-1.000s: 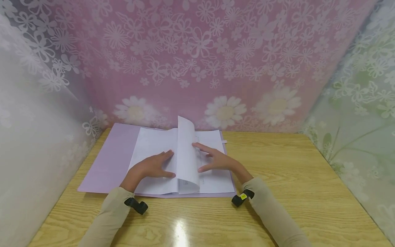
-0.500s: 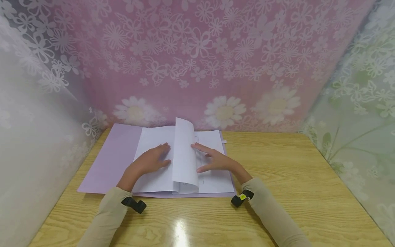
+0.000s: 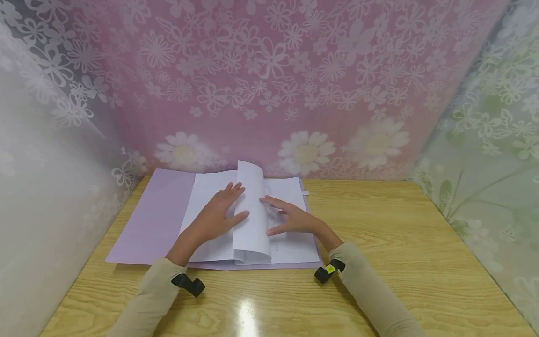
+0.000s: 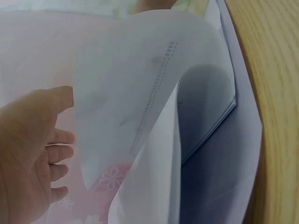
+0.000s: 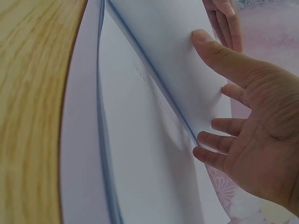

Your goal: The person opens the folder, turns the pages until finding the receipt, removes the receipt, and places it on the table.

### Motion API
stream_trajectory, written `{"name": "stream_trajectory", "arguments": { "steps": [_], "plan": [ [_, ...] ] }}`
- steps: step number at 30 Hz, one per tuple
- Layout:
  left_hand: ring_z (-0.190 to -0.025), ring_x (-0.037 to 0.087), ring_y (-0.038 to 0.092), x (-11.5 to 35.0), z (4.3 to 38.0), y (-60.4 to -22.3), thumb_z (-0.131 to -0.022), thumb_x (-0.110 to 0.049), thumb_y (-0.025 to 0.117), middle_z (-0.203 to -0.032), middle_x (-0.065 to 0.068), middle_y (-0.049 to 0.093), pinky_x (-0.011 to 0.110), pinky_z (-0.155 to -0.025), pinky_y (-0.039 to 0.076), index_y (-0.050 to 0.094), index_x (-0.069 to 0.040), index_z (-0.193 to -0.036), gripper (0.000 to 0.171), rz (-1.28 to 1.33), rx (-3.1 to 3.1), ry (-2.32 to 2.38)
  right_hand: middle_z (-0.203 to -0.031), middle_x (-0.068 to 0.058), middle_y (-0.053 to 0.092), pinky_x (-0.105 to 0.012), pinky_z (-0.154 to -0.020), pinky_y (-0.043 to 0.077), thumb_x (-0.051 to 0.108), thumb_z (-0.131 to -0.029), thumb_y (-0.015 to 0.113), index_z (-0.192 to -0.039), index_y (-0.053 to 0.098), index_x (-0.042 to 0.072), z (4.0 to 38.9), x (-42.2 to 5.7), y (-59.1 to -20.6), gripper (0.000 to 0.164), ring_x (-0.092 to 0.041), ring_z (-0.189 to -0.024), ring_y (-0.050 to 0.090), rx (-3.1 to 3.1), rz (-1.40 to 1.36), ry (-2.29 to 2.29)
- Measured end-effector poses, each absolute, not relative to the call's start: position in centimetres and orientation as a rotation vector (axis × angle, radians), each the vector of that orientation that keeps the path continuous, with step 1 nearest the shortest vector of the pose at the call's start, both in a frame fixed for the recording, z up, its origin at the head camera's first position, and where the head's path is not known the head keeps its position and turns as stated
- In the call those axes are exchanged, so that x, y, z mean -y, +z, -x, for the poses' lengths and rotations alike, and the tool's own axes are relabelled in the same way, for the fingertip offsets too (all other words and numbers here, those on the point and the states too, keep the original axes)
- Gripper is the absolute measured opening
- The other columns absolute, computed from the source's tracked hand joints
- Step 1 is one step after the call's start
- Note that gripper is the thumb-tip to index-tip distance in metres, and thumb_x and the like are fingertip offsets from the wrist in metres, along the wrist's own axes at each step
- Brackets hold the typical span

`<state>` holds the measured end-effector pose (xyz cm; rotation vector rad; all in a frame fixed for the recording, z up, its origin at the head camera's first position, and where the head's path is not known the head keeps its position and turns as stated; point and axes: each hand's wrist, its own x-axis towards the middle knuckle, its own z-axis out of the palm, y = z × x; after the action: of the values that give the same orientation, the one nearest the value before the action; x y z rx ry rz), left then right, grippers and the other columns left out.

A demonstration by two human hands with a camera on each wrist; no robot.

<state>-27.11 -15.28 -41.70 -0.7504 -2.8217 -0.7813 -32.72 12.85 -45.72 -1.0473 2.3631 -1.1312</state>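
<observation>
White page curls beside the right hand.

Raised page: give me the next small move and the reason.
I'd likely ease the raised page leftward with the left hand, toward lying flat: it curls upward, with the left hand at its left edge and the right hand at its right side.

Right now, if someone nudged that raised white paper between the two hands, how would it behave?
The raised white paper is probably floppy, since it bends in a loose curve. It's likely light, as its edges look thin. A push might simply turn it over onto the flatter pages beside it.
</observation>
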Motion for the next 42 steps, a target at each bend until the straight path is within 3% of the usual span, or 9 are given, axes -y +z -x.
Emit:
{"name": "stream_trajectory", "arguments": {
  "steps": [9, 17, 23, 28, 34, 42],
  "plan": [
    [-0.157, 0.035, 0.022, 14.8, 27.1, -42.2, -0.096, -0.043, 0.067, -0.166, 0.013, 0.032, 0.058, -0.126, 0.02, 0.04, -0.005, -0.156, 0.076, 0.859, 2.876, -0.595, -0.169, -0.006, 0.028, -0.06, -0.117, 0.037, 0.019, -0.083, 0.086, -0.161, 0.032, 0.021, 32.4, -12.6, -45.4, 0.095, -0.038, -0.151, 0.035, -2.357, 1.046, -1.205],
    [-0.156, 0.039, 0.023, 14.9, 27.0, -42.8, -0.099, -0.027, 0.063, -0.166, 0.015, 0.03, 0.061, -0.124, 0.023, 0.038, -0.006, -0.158, 0.067, 0.937, 2.922, -0.644, -0.167, -0.015, 0.029, -0.063, -0.118, 0.034, 0.009, -0.084, 0.084, -0.161, 0.03, 0.009, 32.0, -12.1, -45.1, 0.094, -0.045, -0.149, 0.035, -2.325, 1.034, -1.273],
    [-0.157, 0.037, 0.021, 15.1, 26.9, -43.1, -0.102, -0.021, 0.056, -0.168, 0.012, 0.027, 0.06, -0.125, 0.022, 0.037, -0.01, -0.159, 0.061, 0.934, 2.96, -0.722, -0.165, -0.011, 0.035, -0.057, -0.116, 0.04, 0.015, -0.087, 0.083, -0.16, 0.033, 0.01, 32.2, -12.1, -45.6, 0.089, -0.038, -0.146, 0.043, -2.321, 1.084, -1.273],
    [-0.158, 0.036, 0.017, 15.1, 26.8, -43.2, -0.106, -0.034, 0.053, -0.17, 0.008, 0.023, 0.06, -0.125, 0.022, 0.035, -0.013, -0.16, 0.061, 0.893, 2.998, -0.785, -0.161, -0.014, 0.042, -0.055, -0.114, 0.043, 0.017, -0.089, 0.081, -0.16, 0.033, 0.007, 32.2, -11.9, -45.8, 0.086, -0.036, -0.145, 0.046, -2.33, 1.105, -1.254],
    [-0.158, 0.037, 0.018, 14.9, 26.9, -43.1, -0.099, -0.061, 0.054, -0.17, 0.009, 0.023, 0.063, -0.122, 0.025, 0.035, -0.014, -0.16, 0.08, 0.834, 3.017, -0.752, -0.156, -0.015, 0.049, -0.057, -0.114, 0.043, 0.019, -0.091, 0.079, -0.159, 0.034, 0.009, 31.9, -11.5, -45.7, 0.082, -0.035, -0.143, 0.048, -2.313, 1.095, -1.264],
    [-0.156, 0.041, 0.02, 15.0, 26.8, -43.1, -0.097, -0.052, 0.063, -0.169, 0.013, 0.025, 0.063, -0.121, 0.027, 0.036, -0.009, -0.159, 0.079, 0.84, 3.005, -0.718, -0.15, -0.013, 0.056, -0.056, -0.113, 0.044, 0.019, -0.092, 0.078, -0.159, 0.035, 0.009, 31.9, -11.5, -45.7, 0.08, -0.03, -0.141, 0.052, -2.315, 1.09, -1.255]
  ]
}}
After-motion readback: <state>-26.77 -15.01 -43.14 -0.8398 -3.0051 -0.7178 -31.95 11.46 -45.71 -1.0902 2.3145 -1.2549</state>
